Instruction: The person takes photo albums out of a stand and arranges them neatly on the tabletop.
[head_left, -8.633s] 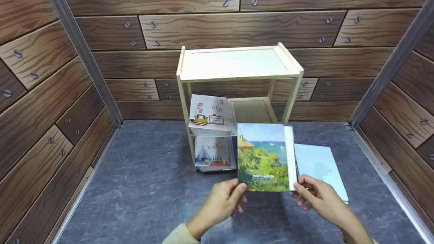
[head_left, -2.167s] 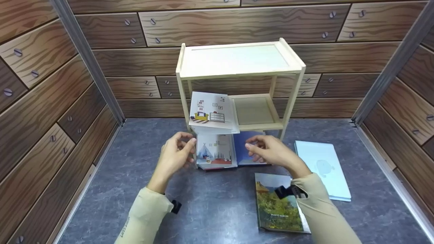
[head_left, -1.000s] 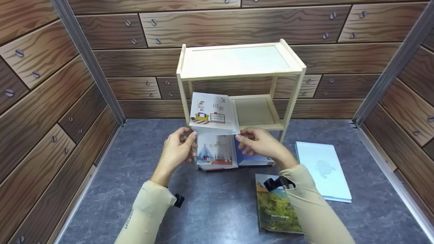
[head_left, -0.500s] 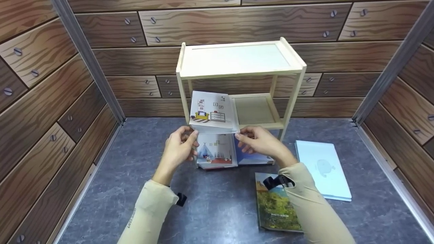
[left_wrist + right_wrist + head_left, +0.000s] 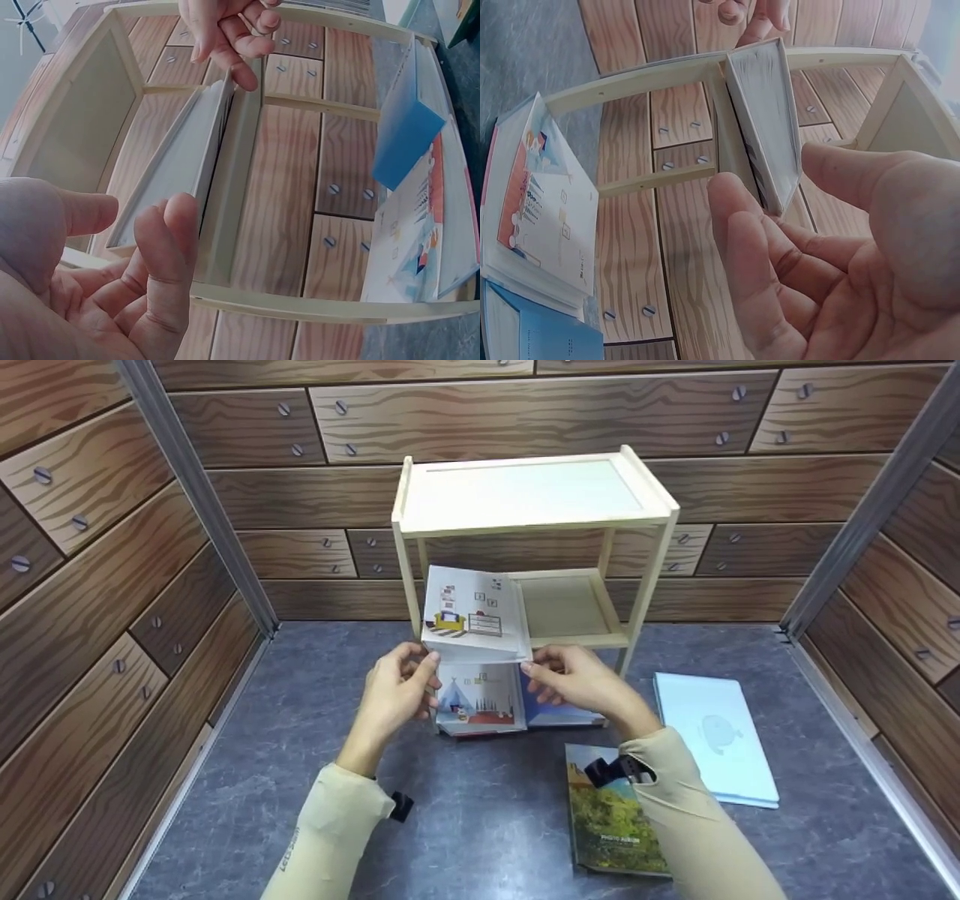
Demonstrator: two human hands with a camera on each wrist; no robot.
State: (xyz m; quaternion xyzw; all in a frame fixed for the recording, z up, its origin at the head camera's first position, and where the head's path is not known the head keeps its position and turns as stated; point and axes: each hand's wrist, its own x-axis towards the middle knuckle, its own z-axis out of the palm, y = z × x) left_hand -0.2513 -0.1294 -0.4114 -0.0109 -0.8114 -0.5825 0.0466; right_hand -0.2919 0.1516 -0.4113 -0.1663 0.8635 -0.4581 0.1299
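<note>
From my head, the white book (image 5: 474, 604) is drawn with a yellow sofa on a striped rug, a chest of drawers and small wall frames. I hold it by its front corners, left hand (image 5: 396, 688) at one and right hand (image 5: 579, 684) at the other, each in a narrow grip. It sits at the left half of the middle shelf (image 5: 566, 601) of a pale wooden rack (image 5: 525, 499); I cannot tell whether its underside rests on the board. Below, the bottom level holds a book with a blue tent (image 5: 480, 706) on its cover and, to its right, a blue book (image 5: 559, 712). In front of the rack, a photo album (image 5: 609, 821) lies on the floor, partly under my right sleeve (image 5: 697, 810), and a pale blue book (image 5: 716, 735) lies farther right.

At my left wrist, my thumb and fingers sit about the near end of the white book, with my right hand at its far end.

At my right wrist, its pale page block shows between the covers, my thumb on one side and fingers on the other.
</note>
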